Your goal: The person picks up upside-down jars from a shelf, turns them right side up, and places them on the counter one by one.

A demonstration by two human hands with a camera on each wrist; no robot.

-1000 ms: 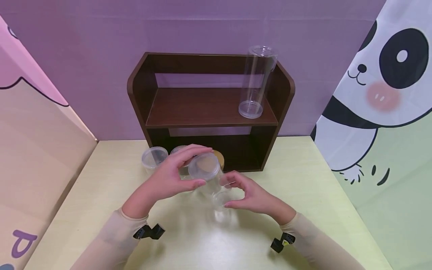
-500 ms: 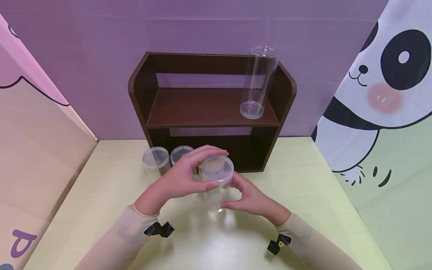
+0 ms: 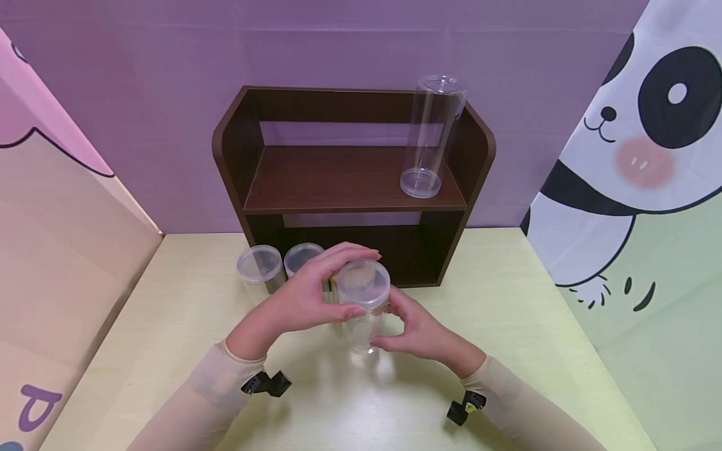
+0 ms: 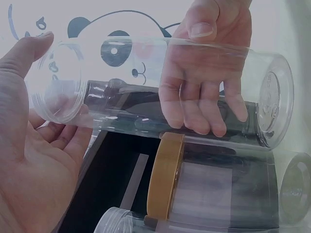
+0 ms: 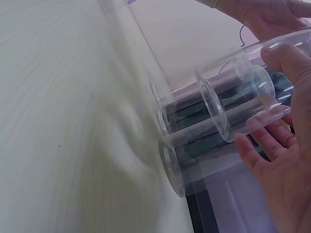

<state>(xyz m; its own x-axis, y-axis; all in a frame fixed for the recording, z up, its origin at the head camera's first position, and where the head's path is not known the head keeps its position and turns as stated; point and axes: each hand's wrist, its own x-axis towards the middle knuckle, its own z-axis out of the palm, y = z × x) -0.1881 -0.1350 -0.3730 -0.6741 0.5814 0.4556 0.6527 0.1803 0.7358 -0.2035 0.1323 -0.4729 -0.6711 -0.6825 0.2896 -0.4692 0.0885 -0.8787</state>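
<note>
A clear plastic jar (image 3: 363,288) with a translucent lid stands out from the shelf unit, upright in the head view. My left hand (image 3: 316,291) grips it at the lid, thumb on the near side and fingers around the far side. Lower down, my right hand (image 3: 423,332) holds the jar's body between thumb and fingers. Its fingers (image 4: 201,104) show through the clear wall in the left wrist view. In the right wrist view the jar's base (image 5: 214,102) is raised off the tabletop. The jar appears to have nothing inside.
Two more lidded clear jars (image 3: 259,263) stand left on the table (image 3: 186,351), before the dark brown shelf unit (image 3: 355,181). A jar with a tan lid (image 4: 165,177) is mostly hidden behind the held jar. A tall clear cylinder (image 3: 425,138) stands on the upper shelf.
The jar has moved right from a tilted pose to upright, with my left hand on its lid. My right hand has closed in on its body. Almost nothing has moved during the last half second.
</note>
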